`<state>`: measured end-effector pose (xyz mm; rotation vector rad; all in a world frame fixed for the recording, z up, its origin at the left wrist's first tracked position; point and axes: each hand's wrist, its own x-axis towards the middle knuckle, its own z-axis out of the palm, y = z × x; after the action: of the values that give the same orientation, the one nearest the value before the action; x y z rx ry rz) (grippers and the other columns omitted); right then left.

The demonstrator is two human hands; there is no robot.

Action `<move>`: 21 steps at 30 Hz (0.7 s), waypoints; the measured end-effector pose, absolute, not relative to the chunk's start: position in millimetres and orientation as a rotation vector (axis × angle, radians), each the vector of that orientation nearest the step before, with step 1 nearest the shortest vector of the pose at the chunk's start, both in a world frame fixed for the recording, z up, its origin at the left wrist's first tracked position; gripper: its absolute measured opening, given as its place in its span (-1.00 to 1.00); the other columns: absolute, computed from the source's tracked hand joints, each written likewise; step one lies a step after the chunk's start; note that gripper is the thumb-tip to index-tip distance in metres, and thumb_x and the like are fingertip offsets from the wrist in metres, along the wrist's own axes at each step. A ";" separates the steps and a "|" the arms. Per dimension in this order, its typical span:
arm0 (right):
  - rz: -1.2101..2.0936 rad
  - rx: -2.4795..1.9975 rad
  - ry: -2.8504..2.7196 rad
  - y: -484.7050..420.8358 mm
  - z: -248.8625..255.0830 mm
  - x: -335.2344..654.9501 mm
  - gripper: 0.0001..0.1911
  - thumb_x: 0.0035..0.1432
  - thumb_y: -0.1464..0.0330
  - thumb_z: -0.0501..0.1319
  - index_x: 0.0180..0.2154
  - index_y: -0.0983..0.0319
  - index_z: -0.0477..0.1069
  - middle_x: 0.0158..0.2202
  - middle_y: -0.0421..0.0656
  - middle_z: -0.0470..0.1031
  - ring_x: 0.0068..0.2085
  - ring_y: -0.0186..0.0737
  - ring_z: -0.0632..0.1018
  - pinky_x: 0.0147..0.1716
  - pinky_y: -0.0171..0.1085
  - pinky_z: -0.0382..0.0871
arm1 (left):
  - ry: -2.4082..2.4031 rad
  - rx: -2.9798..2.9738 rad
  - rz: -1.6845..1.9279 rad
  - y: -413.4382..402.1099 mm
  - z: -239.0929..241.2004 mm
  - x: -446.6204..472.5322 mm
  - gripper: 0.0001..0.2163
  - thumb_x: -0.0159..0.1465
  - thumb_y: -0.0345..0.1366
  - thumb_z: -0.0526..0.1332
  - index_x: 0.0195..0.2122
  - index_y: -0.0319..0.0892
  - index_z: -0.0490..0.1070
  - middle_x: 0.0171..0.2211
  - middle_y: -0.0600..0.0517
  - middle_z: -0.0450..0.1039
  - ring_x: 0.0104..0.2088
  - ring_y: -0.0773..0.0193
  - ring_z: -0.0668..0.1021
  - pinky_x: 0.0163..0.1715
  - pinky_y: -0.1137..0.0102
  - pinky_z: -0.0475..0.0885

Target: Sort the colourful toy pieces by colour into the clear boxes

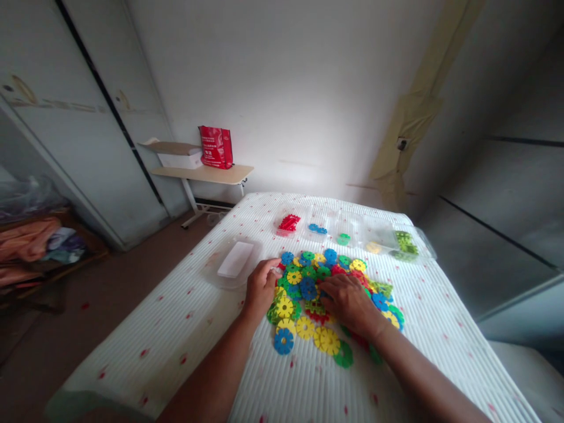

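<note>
A pile of toothed plastic snowflake discs in blue, yellow, green and red lies on the table. My left hand [261,289] is at the pile's left edge, its fingers curled towards the thumb. Something small and pale shows at those fingertips, too small to name. Over the middle right of the pile rests my right hand [350,298], fingers stretched over the pieces and pointing left. A blue disc [308,288] lies just beside its fingertips, which are partly hidden among the pieces. Nearer to me are a yellow disc [305,328] and another blue disc [284,341].
Clear containers behind the pile hold red pieces [289,223], blue pieces [318,229], green pieces [343,239], a yellow piece [373,247] and light-green pieces [405,243]. A clear lid [211,273] with a white rectangle lies left. A red bag [215,147] stands on a side table [233,174].
</note>
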<state>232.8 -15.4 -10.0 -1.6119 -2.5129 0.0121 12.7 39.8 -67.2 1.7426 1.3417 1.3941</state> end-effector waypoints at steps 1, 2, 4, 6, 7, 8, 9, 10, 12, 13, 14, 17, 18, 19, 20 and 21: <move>-0.019 -1.652 -2.498 -14.2 -10.2 235.4 -0.78 0.18 0.35 0.10 -0.18 0.15 0.48 -0.20 -0.10 0.53 -0.11 -0.12 0.44 -0.12 -0.15 0.21 | 1.347 1.739 1.395 39.7 -67.4 12.8 -0.70 0.17 -0.44 -0.01 -0.13 -0.17 0.40 -0.36 0.04 0.52 -0.38 0.34 0.56 -0.25 0.42 0.44; -0.055 -1.693 -2.483 -13.1 -10.1 238.0 -0.78 0.18 0.37 0.09 -0.20 0.15 0.48 -0.22 -0.09 0.53 -0.12 -0.11 0.44 -0.12 -0.14 0.21 | 1.350 1.737 1.395 39.6 -67.3 12.9 -0.71 0.18 -0.43 -0.01 -0.13 -0.16 0.40 -0.36 0.04 0.52 -0.38 0.34 0.56 -0.25 0.42 0.44; -0.119 -1.755 -2.451 -12.1 -8.2 242.8 -0.78 0.18 0.39 0.07 -0.25 0.16 0.49 -0.21 -0.08 0.52 -0.13 -0.10 0.44 -0.14 -0.12 0.21 | 1.346 1.738 1.395 39.5 -66.9 13.1 -0.71 0.18 -0.42 0.00 -0.13 -0.16 0.41 -0.33 0.03 0.53 -0.38 0.34 0.56 -0.25 0.42 0.44; -0.138 -1.750 -2.430 -13.0 -4.4 245.6 -0.79 0.17 0.39 0.08 -0.26 0.17 0.49 -0.18 -0.06 0.50 -0.12 -0.09 0.43 -0.14 -0.13 0.21 | 1.341 1.744 1.394 39.5 -66.4 13.4 -0.72 0.18 -0.41 0.00 -0.14 -0.16 0.41 -0.32 0.03 0.53 -0.39 0.34 0.56 -0.25 0.42 0.44; -0.118 -1.712 -2.439 -14.0 -2.5 245.8 -0.81 0.17 0.37 0.09 -0.27 0.16 0.48 -0.17 -0.06 0.50 -0.11 -0.10 0.43 -0.14 -0.14 0.20 | 1.342 1.746 1.394 39.5 -66.2 13.4 -0.72 0.18 -0.41 0.00 -0.14 -0.16 0.41 -0.32 0.03 0.53 -0.39 0.34 0.56 -0.25 0.42 0.44; -0.084 -1.664 -2.459 -15.3 -1.1 245.1 -0.82 0.16 0.34 0.11 -0.26 0.16 0.48 -0.17 -0.07 0.50 -0.11 -0.10 0.42 -0.14 -0.15 0.20 | 1.346 1.749 1.396 39.6 -66.1 13.5 -0.72 0.17 -0.41 0.00 -0.14 -0.16 0.41 -0.34 0.03 0.53 -0.39 0.34 0.56 -0.25 0.42 0.44; -0.040 -1.616 -2.486 -16.6 -0.7 243.5 -0.83 0.14 0.31 0.14 -0.26 0.15 0.48 -0.18 -0.08 0.50 -0.12 -0.11 0.42 -0.14 -0.15 0.20 | 1.350 1.751 1.399 39.7 -66.2 13.4 -0.72 0.17 -0.41 0.01 -0.15 -0.16 0.41 -0.36 0.04 0.53 -0.39 0.34 0.56 -0.25 0.42 0.44; 0.003 -1.575 -2.517 -17.9 -1.4 241.1 -0.83 0.12 0.27 0.17 -0.25 0.15 0.47 -0.20 -0.09 0.51 -0.13 -0.11 0.42 -0.15 -0.16 0.20 | 1.353 1.753 1.402 39.7 -66.3 13.4 -0.72 0.17 -0.42 0.01 -0.15 -0.16 0.41 -0.37 0.04 0.53 -0.39 0.33 0.56 -0.26 0.43 0.43; 0.053 -1.526 -2.560 -19.6 -6.5 234.9 -0.75 0.06 0.21 0.23 -0.21 0.15 0.46 -0.22 -0.10 0.51 -0.14 -0.10 0.43 -0.16 -0.15 0.18 | 1.351 1.753 1.407 39.8 -66.4 13.2 -0.72 0.17 -0.42 0.01 -0.15 -0.16 0.41 -0.37 0.05 0.53 -0.39 0.34 0.56 -0.26 0.43 0.43; 0.049 -1.521 -2.566 -20.0 -10.1 231.7 -0.71 0.04 0.18 0.24 -0.19 0.16 0.45 -0.22 -0.10 0.51 -0.15 -0.09 0.43 -0.16 -0.14 0.18 | 1.348 1.752 1.407 39.8 -66.3 13.2 -0.72 0.16 -0.42 0.01 -0.15 -0.16 0.41 -0.37 0.05 0.53 -0.39 0.34 0.56 -0.26 0.44 0.43; 0.035 -1.525 -2.566 -20.1 -13.7 228.7 -0.69 0.04 0.17 0.25 -0.18 0.16 0.44 -0.22 -0.10 0.51 -0.15 -0.08 0.42 -0.17 -0.14 0.17 | 1.345 1.751 1.405 39.7 -66.1 13.3 -0.72 0.16 -0.43 0.01 -0.15 -0.16 0.41 -0.36 0.05 0.53 -0.39 0.34 0.56 -0.27 0.44 0.43; -0.017 -1.586 -2.537 -19.3 -19.7 223.5 -0.72 0.07 0.24 0.23 -0.15 0.18 0.43 -0.25 -0.08 0.51 -0.17 -0.08 0.43 -0.21 -0.16 0.16 | 1.351 1.755 1.395 39.2 -65.1 13.5 -0.72 0.17 -0.43 0.00 -0.15 -0.17 0.41 -0.35 0.04 0.53 -0.39 0.34 0.56 -0.27 0.44 0.43; -0.028 -1.612 -2.522 -18.9 -19.2 223.3 -0.76 0.09 0.29 0.22 -0.17 0.19 0.43 -0.27 -0.09 0.52 -0.18 -0.09 0.43 -0.22 -0.18 0.16 | 1.355 1.759 1.392 39.0 -64.7 13.5 -0.72 0.17 -0.44 0.00 -0.15 -0.17 0.40 -0.35 0.04 0.53 -0.39 0.34 0.55 -0.27 0.43 0.43; -0.038 -1.631 -2.506 -18.5 -17.6 223.8 -0.80 0.10 0.33 0.20 -0.19 0.19 0.43 -0.29 -0.10 0.51 -0.20 -0.11 0.43 -0.24 -0.19 0.15 | 1.359 1.763 1.390 38.8 -64.5 13.5 -0.71 0.17 -0.44 0.00 -0.14 -0.17 0.40 -0.36 0.04 0.53 -0.39 0.34 0.55 -0.26 0.43 0.43; -0.050 -1.639 -2.491 -18.1 -15.2 225.0 -0.85 0.12 0.36 0.17 -0.23 0.18 0.44 -0.32 -0.11 0.51 -0.21 -0.13 0.44 -0.25 -0.21 0.15 | 1.361 1.767 1.389 38.7 -64.3 13.5 -0.71 0.17 -0.44 0.00 -0.14 -0.17 0.40 -0.36 0.04 0.53 -0.39 0.34 0.55 -0.26 0.43 0.43; -0.066 -1.645 -2.475 -17.7 -12.3 226.6 -0.87 0.15 0.37 0.14 -0.28 0.18 0.45 -0.34 -0.12 0.51 -0.22 -0.15 0.44 -0.26 -0.22 0.14 | 1.363 1.771 1.389 38.6 -64.3 13.4 -0.71 0.17 -0.45 0.00 -0.14 -0.17 0.40 -0.36 0.05 0.53 -0.38 0.34 0.55 -0.26 0.43 0.43</move>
<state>226.6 -17.7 -12.3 -1.6450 -2.4745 -0.0661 13.4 38.6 -64.3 1.7709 1.3632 1.3887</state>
